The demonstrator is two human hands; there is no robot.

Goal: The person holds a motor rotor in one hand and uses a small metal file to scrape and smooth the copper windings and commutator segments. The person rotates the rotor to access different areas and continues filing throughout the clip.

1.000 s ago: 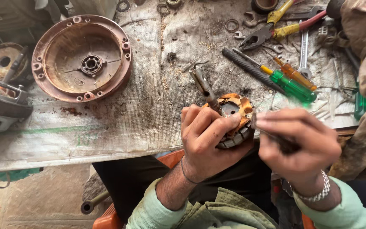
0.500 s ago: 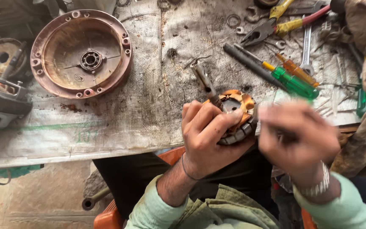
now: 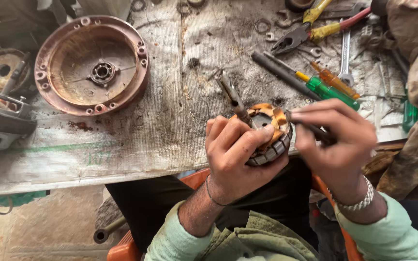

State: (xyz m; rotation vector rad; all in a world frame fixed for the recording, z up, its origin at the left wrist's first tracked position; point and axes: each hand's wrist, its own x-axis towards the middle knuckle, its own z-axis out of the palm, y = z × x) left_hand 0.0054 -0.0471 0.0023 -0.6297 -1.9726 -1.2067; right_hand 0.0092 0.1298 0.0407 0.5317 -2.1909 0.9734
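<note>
Lying under scattered tools, grimy cloth-covered bench (image 3: 170, 140), perhaps concrete floor (image 3: 39, 232)

Mint-green sleeves; thin band, left wrist; silver bracelet, right wrist.

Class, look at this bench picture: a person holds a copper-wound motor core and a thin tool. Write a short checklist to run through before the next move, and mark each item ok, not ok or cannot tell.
1. Left hand grips the round copper-wound motor core with its steel shaft firmly, fingers wrapped round its rim: ok.
2. Right hand holds the thin dark metal tool in a pinch: ok.
3. Tool tip sits at the core's edge: cannot tell, the fingers hide it.
4. Core is supported by the grimy cloth-covered bench: not ok, it is held at the bench's front edge.
5. Green-handled screwdriver lies close by the right hand: ok.
</note>
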